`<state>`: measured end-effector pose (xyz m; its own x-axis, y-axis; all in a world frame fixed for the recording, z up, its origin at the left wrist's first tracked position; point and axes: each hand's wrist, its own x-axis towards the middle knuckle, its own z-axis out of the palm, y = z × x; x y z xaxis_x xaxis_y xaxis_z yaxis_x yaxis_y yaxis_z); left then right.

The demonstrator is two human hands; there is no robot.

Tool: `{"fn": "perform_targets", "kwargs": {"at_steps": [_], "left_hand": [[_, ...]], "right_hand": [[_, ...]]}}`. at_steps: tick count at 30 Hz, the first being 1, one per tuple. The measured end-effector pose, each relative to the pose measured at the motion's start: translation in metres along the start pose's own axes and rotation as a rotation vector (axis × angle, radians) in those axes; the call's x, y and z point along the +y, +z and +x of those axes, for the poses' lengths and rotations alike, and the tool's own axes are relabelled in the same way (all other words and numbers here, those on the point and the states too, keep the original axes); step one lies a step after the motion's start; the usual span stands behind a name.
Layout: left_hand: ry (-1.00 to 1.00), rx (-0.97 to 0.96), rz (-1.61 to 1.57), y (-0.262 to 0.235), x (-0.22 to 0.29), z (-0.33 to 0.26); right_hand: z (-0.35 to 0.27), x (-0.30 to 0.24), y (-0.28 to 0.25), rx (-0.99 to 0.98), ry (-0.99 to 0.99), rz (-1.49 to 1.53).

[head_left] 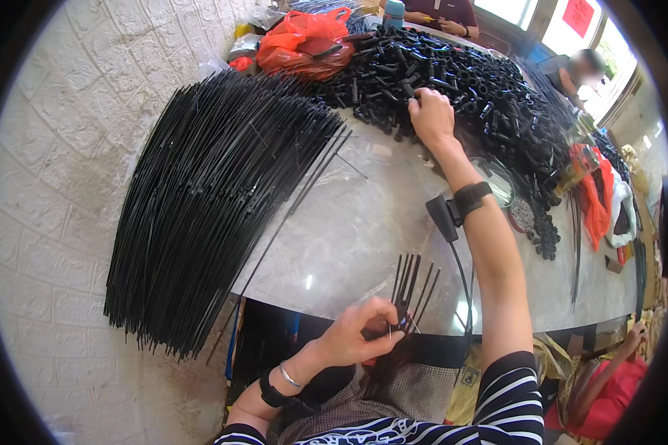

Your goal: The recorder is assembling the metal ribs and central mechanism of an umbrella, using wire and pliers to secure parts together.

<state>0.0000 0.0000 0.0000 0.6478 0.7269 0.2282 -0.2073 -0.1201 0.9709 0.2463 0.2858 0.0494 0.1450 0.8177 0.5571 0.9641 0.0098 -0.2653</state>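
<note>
Close to the near table edge, my left hand (364, 330) is closed in a pinch on a small bunch of thin black rods (408, 285). Their ends point away from me over the table; where they meet, something small and blue shows, partly hidden by my fingers. My right arm stretches far across the table. At the front of a big heap of short black tubular plastic parts (460, 74), my right hand (432, 117) has its fingers closed on one black tubular part (408, 90).
A thick stack of long black rods (208, 200) covers the table's left side. Behind it lies a red plastic bag (304, 44). A round clear dish (497, 182) and red and white bags (601, 196) stand right. Other people sit at the far side and lower right.
</note>
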Motion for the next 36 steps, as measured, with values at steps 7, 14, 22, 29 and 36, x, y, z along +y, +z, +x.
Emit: {"fn": "perform_targets", "kwargs": {"at_steps": [7, 14, 22, 29, 36], "left_hand": [[-0.074, 0.055, -0.07, 0.013, 0.0, -0.003], [-0.025, 0.129, -0.006, 0.026, 0.015, -0.008], [0.042, 0.062, -0.007, 0.051, 0.033, -0.006], [0.098, -0.029, 0.027, 0.067, 0.038, -0.002], [0.115, -0.022, 0.002, 0.073, 0.047, -0.009]], "right_hand": [[-0.066, 0.008, -0.119, -0.192, 0.266, 1.011], [-0.168, -0.006, -0.239, -0.298, 0.244, 1.098], [-0.244, -0.001, -0.302, -0.395, 0.271, 1.247], [-0.284, -0.033, -0.327, -0.191, 0.096, 1.053], [-0.281, -0.057, -0.32, 0.011, -0.306, 0.54]]}}
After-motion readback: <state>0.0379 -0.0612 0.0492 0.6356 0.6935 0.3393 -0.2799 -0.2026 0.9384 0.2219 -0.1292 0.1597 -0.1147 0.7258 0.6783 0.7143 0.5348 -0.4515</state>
